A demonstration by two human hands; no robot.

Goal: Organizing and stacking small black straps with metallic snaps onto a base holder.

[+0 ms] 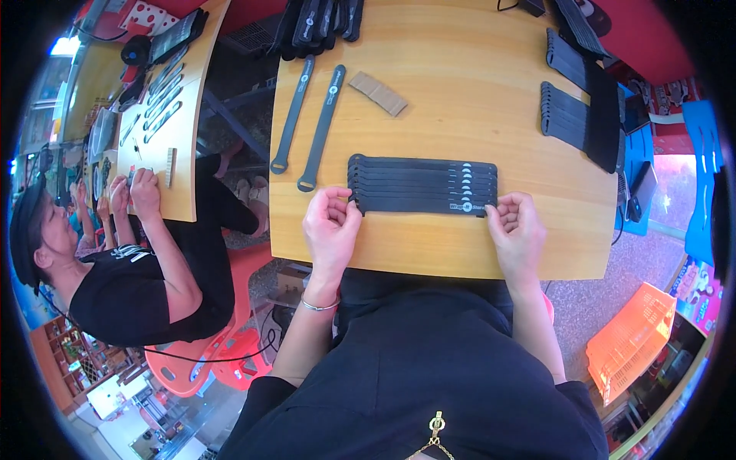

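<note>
Head view, centre of frame. Left hand (331, 226) and right hand (517, 228) rest on the wooden desk (460, 92), one at each end of a row of black straps (423, 184). The straps lie flat, side by side, long edges touching, across the middle of the desk.

Left fingers (343, 201) are curled and pinch the left end of the nearest strap. Right fingers (506, 205) are bent, tips on the right end of the same strap; grip or mere touch cannot be told.

Upper left of the desk: two loose straps (307, 123) lie apart, a brown card piece (378, 93) beside them. Upper right: strap stacks (571, 115). Far left: another person (123, 261) works at a second desk (184, 115).
</note>
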